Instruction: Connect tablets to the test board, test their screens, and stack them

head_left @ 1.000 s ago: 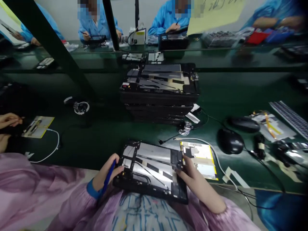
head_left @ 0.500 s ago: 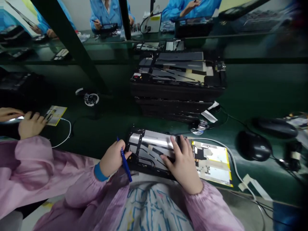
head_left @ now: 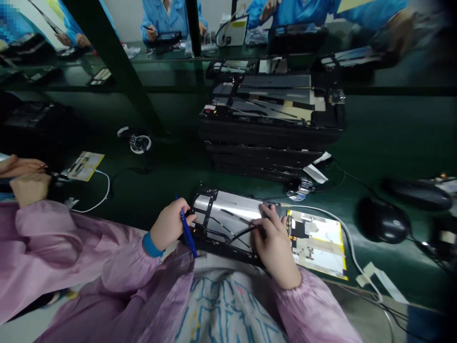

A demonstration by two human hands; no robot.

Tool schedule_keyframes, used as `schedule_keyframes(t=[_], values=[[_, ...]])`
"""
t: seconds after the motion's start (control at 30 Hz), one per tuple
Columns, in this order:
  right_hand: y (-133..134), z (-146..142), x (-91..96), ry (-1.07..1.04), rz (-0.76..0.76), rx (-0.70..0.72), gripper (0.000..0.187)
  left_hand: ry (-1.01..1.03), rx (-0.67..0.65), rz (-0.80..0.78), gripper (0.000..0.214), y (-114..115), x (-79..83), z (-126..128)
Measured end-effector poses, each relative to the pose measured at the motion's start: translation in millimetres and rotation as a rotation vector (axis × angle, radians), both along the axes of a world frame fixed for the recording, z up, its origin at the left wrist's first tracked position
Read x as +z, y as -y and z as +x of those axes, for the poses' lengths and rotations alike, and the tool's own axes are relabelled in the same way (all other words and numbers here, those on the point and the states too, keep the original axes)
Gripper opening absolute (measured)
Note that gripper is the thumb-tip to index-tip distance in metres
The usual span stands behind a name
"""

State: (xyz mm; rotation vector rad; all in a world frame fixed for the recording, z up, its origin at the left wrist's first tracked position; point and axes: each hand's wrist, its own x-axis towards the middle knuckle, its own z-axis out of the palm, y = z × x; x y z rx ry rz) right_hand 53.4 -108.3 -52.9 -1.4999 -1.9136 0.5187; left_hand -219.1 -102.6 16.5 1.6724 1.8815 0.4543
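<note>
A dark green workbench (head_left: 171,164) stretched across the view, with people in blue at work behind its far side. On it, straight ahead, rose a tall stack of black device casings (head_left: 271,152); the uppermost casing lay face up, shallow like a tray, holding grey panels (head_left: 274,81), thin cables and yellowish tape. Nearer, at the bench's front edge, one similar black casing (head_left: 221,248) lay before the wearer, between both hands. Inside it were shiny silver panels (head_left: 237,205) divided by a black bar, with dark cables running over them. Just right of it lay a flat, yellow-edged panel (head_left: 317,243), with a white cable curving round its far corner. Farther right sat a black computer mouse (head_left: 387,221). At far left, a co-worker in pink sleeves had both hands (head_left: 30,186) near a smaller panel. The wearer's right hand (head_left: 274,243) rested over the casing's right end, fingers bent and slightly spread; a dark strip (head_left: 241,234) led to its fingertips, though whether it was pinched could not be told. The left hand (head_left: 167,224), fingers curled in, gripped a slim blue tool (head_left: 188,233) beside the casing's left edge.
</note>
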Motion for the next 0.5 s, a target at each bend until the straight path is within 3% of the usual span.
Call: schedule_keyframes(t=[0.23,0.37,0.5], values=[[-1.9,0.3,4.4,-0.153,-0.039,0.065,0.013,0.097,0.015,-0.051,0.027,-15.8,-5.6,-10.4],[-3.0,8.7,7.0,-0.349,-0.067,0.195,0.011,0.201,0.044,0.001,0.029,-20.8,2.0,-10.4],[-7.4,21.8,14.3,-0.503,-0.059,0.316,0.011,0.284,-0.030,0.030,0.025,-27.6,11.9,-2.3]])
